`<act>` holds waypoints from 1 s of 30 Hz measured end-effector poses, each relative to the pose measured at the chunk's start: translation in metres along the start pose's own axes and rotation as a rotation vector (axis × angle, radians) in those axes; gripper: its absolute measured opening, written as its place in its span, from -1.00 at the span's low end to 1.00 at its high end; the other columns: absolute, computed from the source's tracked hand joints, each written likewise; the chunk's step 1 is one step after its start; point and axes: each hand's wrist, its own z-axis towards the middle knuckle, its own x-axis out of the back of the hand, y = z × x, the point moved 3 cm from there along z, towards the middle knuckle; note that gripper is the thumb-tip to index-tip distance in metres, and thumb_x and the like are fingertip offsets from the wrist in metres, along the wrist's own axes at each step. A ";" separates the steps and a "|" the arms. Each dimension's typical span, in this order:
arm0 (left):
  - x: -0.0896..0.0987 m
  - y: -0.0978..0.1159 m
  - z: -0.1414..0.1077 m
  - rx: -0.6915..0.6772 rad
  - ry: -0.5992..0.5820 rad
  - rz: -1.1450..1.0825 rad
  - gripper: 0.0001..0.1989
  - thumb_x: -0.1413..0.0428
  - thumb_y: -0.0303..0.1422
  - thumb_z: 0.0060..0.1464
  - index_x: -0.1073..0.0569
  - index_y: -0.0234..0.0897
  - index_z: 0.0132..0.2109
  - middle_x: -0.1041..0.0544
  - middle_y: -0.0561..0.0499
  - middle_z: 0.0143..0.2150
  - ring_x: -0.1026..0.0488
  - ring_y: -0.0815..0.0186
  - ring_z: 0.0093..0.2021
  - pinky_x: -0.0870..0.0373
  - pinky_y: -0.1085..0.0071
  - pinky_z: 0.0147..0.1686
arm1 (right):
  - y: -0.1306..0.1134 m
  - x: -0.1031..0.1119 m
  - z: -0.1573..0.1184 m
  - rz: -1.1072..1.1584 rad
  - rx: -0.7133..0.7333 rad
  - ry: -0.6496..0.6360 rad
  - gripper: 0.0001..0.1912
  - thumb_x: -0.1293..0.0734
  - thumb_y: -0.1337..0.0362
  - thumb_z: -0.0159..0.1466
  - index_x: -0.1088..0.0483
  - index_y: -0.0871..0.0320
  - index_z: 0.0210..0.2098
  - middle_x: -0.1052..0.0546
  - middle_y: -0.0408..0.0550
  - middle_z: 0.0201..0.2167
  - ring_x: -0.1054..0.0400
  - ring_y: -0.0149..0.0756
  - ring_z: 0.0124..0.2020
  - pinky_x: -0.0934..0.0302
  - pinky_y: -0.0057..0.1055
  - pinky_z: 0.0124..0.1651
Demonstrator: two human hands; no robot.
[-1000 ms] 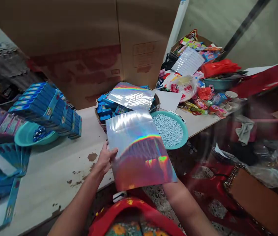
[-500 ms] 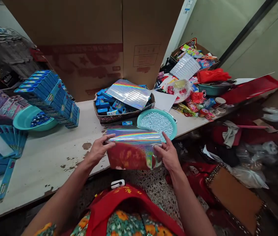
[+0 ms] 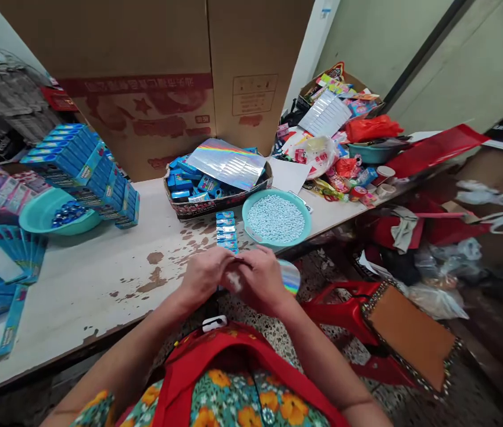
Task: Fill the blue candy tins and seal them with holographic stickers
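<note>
My left hand (image 3: 203, 274) and my right hand (image 3: 261, 280) meet at the table's front edge, fingers curled together on a shiny rainbow-silver sheet (image 3: 290, 276). Most of the sheet is hidden; one curved end sticks out past my right hand. Just beyond my fingers, a short row of small blue candy boxes (image 3: 226, 230) lies on the table. To its right is a turquoise bowl (image 3: 309, 222) of pale blue pellets. Behind stands a carton (image 3: 198, 209) filled with blue boxes, and another silver sheet (image 3: 227, 163) rests on top of them.
On the left, blue boxes (image 3: 86, 172) stand stacked beside a turquoise basin (image 3: 33, 222) with dark blue pieces. A large cardboard box (image 3: 145, 47) rises at the back. Assorted candy packets (image 3: 336, 181) crowd the right end. A red stool (image 3: 344, 299) stands below right.
My hands have come together from the sheet's two ends, and the sheet, flat and spread before, is now bent and mostly covered. More of the blue box row shows.
</note>
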 end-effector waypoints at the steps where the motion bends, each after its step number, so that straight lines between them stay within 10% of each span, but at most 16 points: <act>1: 0.003 -0.006 0.000 0.059 -0.010 -0.024 -0.77 0.05 -0.32 0.18 -0.49 -0.23 -0.26 -0.52 0.04 -0.37 -0.40 0.40 -0.37 -0.27 0.51 -0.35 | 0.007 -0.001 -0.001 0.011 -0.035 -0.030 -0.83 -0.26 0.25 0.26 -0.51 0.00 -0.25 -0.59 -0.14 -0.32 -0.40 -0.30 -0.27 -0.12 -0.33 -0.04; 11: 0.009 -0.119 -0.033 0.527 -0.075 -0.279 -0.73 -0.02 -0.20 0.02 -0.50 -0.30 -0.37 -0.49 0.05 -0.50 -0.34 0.38 -0.48 -0.23 0.50 -0.46 | 0.113 -0.038 -0.001 0.330 -0.259 -0.315 -0.71 -0.28 0.09 0.18 -0.54 0.15 -0.41 -0.55 -0.14 -0.50 -0.36 -0.32 -0.46 -0.16 -0.45 -0.36; 17: 0.009 -0.205 -0.071 0.694 -0.055 -0.214 -0.70 -0.03 -0.15 -0.01 -0.49 -0.28 -0.37 -0.49 0.02 -0.47 -0.36 0.32 -0.42 -0.22 0.47 -0.40 | 0.104 -0.120 0.035 0.456 -0.211 -0.376 -0.78 -0.24 0.29 0.17 -0.52 0.15 -0.28 -0.57 -0.10 -0.39 -0.39 -0.28 -0.36 -0.22 -0.37 -0.22; 24: 0.022 -0.303 -0.140 0.767 -0.315 0.025 -0.69 0.07 -0.16 0.07 -0.49 -0.20 -0.30 -0.52 0.02 -0.41 -0.39 0.28 -0.38 -0.19 0.45 -0.36 | 0.071 -0.229 0.052 0.432 -0.234 -0.450 -0.73 -0.24 0.40 0.15 -0.44 0.15 -0.16 -0.57 0.01 -0.31 -0.42 -0.24 -0.28 -0.23 -0.37 -0.18; 27: 0.027 -0.321 -0.149 0.829 -0.369 0.133 -0.71 0.07 -0.20 0.09 -0.51 -0.17 -0.27 -0.54 -0.03 -0.37 -0.43 0.22 -0.32 -0.22 0.41 -0.32 | 0.068 -0.251 0.055 0.456 -0.290 -0.455 -0.78 -0.21 0.36 0.18 -0.41 0.17 -0.20 -0.54 -0.07 -0.43 -0.40 -0.30 -0.38 -0.24 -0.41 -0.27; 30: 0.024 -0.313 -0.119 0.747 -0.185 0.271 -0.67 0.09 -0.27 0.11 -0.49 -0.23 -0.11 -0.53 -0.15 -0.13 -0.41 0.13 -0.11 -0.24 0.32 -0.15 | 0.071 -0.262 0.061 0.476 -0.345 -0.444 -0.81 -0.19 0.34 0.18 -0.39 0.19 -0.26 -0.49 -0.14 -0.53 -0.36 -0.34 -0.47 -0.23 -0.44 -0.36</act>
